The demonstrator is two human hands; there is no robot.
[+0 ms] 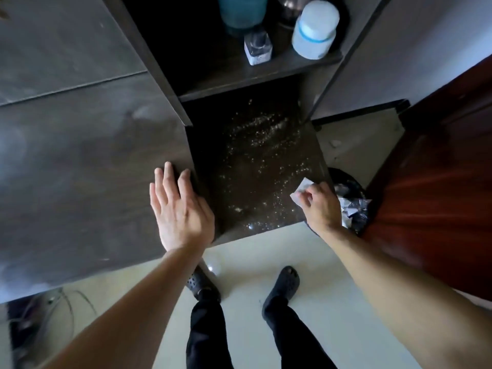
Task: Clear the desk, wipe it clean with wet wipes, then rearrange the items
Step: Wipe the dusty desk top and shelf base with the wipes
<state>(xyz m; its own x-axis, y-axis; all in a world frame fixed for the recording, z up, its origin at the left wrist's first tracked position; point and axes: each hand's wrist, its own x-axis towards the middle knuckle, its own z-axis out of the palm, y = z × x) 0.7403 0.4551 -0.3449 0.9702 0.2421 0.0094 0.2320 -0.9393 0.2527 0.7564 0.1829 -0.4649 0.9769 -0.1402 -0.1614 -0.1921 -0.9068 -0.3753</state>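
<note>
A dark wooden desk point(80, 155) fills the left of the head view. Beside it lies a lower dark shelf surface point(255, 166) speckled with pale crumbs and dust. My left hand point(178, 209) rests flat with straight fingers on the desk's right edge. My right hand point(319, 206) pinches a white wet wipe point(300, 189) at the lower surface's right edge. On the shelf above stand a white jar with a blue band point(315, 30), a small clear bottle point(258, 47) and a teal container point(242, 10).
A black bin point(348, 206) with crumpled silvery wrappers stands right of the shelf, partly behind my right hand. A reddish wooden door point(439, 182) lies further right. My two feet in dark clogs stand on the pale tiled floor point(247, 262).
</note>
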